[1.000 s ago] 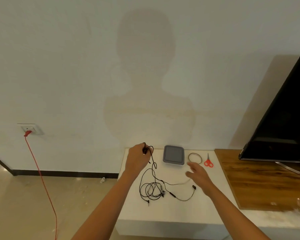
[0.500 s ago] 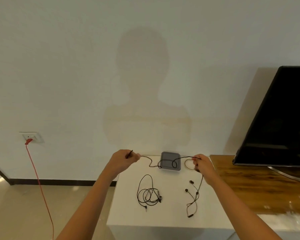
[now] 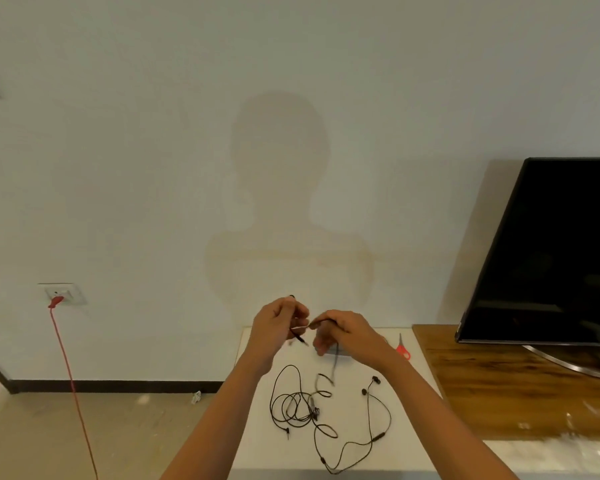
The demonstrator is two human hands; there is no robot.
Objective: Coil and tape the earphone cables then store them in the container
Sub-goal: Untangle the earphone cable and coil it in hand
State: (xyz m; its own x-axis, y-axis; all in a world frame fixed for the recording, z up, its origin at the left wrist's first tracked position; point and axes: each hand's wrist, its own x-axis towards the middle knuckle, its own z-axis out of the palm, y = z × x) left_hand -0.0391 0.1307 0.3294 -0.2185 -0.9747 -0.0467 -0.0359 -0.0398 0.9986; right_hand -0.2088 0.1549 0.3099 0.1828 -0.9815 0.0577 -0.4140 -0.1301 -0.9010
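Two hands [image 3: 310, 332] pinch one earphone cable [image 3: 343, 431] over a white table [image 3: 253, 441] beside a wall.

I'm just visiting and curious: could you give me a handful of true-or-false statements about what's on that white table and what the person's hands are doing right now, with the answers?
1. Both hands are raised above the white table, close together. True: the left hand and right hand almost meet.
2. The left hand's grip is empty. False: it pinches an earphone cable.
3. Red-handled scissors lie near the table's far right. True.
4. The other earphone cable is already taped. False: it lies loosely coiled and no tape is visible on it.
5. The television stands on the white table. False: it stands on the wooden surface.
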